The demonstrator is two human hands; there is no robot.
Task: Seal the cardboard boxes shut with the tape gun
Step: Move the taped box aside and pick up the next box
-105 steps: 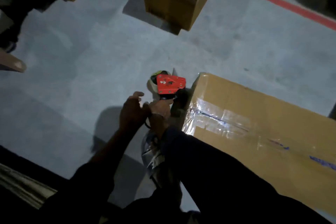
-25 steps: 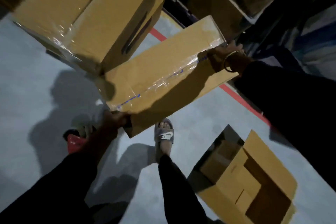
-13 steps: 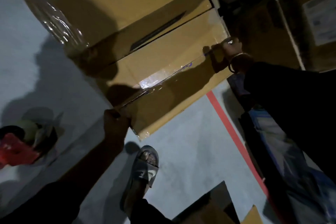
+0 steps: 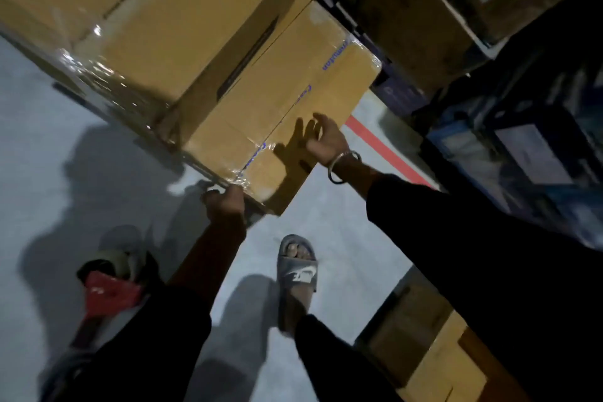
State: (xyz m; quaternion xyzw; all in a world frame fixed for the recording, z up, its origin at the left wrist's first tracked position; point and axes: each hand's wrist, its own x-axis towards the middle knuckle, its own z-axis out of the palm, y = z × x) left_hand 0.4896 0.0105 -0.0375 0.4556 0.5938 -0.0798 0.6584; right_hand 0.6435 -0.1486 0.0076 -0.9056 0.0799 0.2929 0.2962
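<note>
A taped cardboard box [image 4: 293, 98] lies against a stack of larger boxes [image 4: 169, 26], clear tape running along its seam. My left hand [image 4: 225, 202] grips its near lower corner, fingers curled under the edge. Above the box's right side my right hand [image 4: 326, 137], with a metal bangle on the wrist, hovers with fingers spread, casting a shadow on the cardboard. The red tape gun [image 4: 109, 287] lies on the grey floor at lower left, beside my left sleeve.
An open cardboard box [image 4: 434, 349] stands on the floor at lower right. My sandalled foot [image 4: 297, 274] is planted mid-floor. A red floor line [image 4: 385, 150] runs past dark stacked cartons and wrapped goods [image 4: 522, 147] at right.
The taped box has been set against the stack. My right hand has let go of its far end and lifted off, fingers spread; the left still holds the corner.
</note>
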